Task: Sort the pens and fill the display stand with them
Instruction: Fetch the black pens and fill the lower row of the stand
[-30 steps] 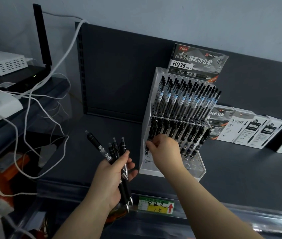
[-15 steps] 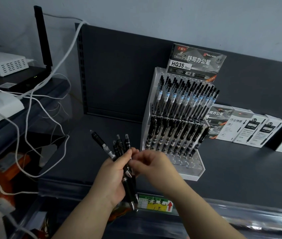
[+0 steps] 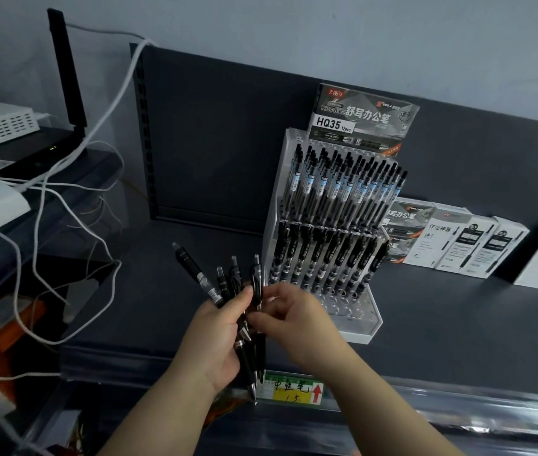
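One wide-angle view, worn on the head, looks forward and down from the near edge of the shelf (image 3: 458,340). It sits close over the left hand (image 3: 218,337) and right hand (image 3: 294,320), with the stand (image 3: 364,330) just beyond at centre and the wall (image 3: 326,28) far behind.

The scene is dimly and evenly lit with a cool bluish cast, and no hard shadows are thrown on the dark grey shelf (image 3: 458,324). Faint glare is caught along the clear plastic price strip (image 3: 491,399) at its front edge. The bundle of black pens (image 3: 247,355) held in the left hand (image 3: 215,340) is rendered slightly soft. Straight lines are bowed towards the frame edges, and the lower left corner is lost in murk.
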`<state>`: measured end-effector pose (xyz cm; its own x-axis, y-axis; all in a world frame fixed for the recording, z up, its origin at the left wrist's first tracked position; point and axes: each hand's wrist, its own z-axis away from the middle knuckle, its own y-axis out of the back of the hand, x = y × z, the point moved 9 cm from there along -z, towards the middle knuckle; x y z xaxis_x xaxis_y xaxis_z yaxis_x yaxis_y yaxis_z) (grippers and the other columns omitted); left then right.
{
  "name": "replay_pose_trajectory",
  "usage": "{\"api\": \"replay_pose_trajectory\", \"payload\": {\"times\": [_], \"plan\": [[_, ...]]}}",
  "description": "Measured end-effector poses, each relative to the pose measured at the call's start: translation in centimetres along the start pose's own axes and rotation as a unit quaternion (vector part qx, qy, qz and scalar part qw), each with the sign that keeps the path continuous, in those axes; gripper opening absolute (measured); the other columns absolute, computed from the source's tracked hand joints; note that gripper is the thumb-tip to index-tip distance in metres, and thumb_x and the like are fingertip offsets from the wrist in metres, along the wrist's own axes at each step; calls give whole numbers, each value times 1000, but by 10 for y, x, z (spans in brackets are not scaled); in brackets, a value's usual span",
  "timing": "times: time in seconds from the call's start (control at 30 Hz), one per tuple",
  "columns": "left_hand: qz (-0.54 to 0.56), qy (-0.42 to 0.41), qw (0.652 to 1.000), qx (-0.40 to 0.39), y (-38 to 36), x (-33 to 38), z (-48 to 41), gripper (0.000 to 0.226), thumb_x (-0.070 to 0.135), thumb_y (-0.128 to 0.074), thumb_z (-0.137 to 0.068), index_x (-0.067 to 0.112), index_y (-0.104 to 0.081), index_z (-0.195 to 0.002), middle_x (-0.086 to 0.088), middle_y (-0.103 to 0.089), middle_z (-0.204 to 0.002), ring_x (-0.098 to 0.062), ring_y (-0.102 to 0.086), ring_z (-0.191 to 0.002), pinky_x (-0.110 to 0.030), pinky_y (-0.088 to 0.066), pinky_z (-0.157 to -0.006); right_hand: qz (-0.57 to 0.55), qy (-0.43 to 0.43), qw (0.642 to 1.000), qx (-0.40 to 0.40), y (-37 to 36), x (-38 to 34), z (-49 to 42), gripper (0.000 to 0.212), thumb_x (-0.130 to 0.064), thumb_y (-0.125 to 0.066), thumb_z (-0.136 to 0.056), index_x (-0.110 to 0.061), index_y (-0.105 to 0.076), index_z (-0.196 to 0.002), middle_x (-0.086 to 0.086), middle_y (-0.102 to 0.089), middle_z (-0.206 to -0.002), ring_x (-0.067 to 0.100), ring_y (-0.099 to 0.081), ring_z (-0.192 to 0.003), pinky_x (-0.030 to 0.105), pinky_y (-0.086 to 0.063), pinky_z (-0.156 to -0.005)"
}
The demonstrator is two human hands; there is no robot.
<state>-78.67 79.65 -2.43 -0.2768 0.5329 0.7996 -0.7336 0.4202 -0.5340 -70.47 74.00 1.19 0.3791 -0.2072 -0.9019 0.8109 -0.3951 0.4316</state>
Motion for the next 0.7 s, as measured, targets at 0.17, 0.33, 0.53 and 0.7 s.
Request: {"api": "replay_pose_trajectory", "payload": {"times": [0.17, 0.33, 0.53, 0.7], "plan": [[13, 3, 999, 33, 14, 2, -9, 16, 15, -54, -92, 8, -68, -96, -6, -62, -81, -18, -61, -79, -40, -55, -72, -14, 1, 983, 186, 55, 0, -8, 11, -25, -69, -83, -19, -60, -85, -4, -69, -75, -1, -63, -62, 11, -47, -54], [-1, 7, 998, 59, 21, 2, -13, 20, 21, -52, -95, 8, -66, -100, -1, -51, -66, -11, -47, -58, -26, -49, -49, -1, 23, 959, 284, 88, -7, -19, 9, -27, -67, -85, -22, -60, -83, -7, -61, -69, 1, -51, -52, 7, -37, -43], [-2, -14, 998, 61, 19, 9, -13, 14, 20, -53, -93, 12, -60, -102, -3, -59, -61, -11, -47, -53, -25, -37, -47, 113, 0, 958, 264, 75, 9, -33, 12, -29, -64, -87, -18, -61, -86, -11, -58, -68, 1, -53, -60, 9, -35, -49], [-35, -26, 998, 52, 17, 12, -11, 9, 16, -52, -94, 10, -59, -91, -6, -63, -69, -12, -50, -57, -26, -40, -49, 187, -2, 951, 247, 67, 14, -37, 22, -30, -60, -90, -11, -67, -99, -7, -60, -73, 1, -53, -61, 11, -39, -52]]}}
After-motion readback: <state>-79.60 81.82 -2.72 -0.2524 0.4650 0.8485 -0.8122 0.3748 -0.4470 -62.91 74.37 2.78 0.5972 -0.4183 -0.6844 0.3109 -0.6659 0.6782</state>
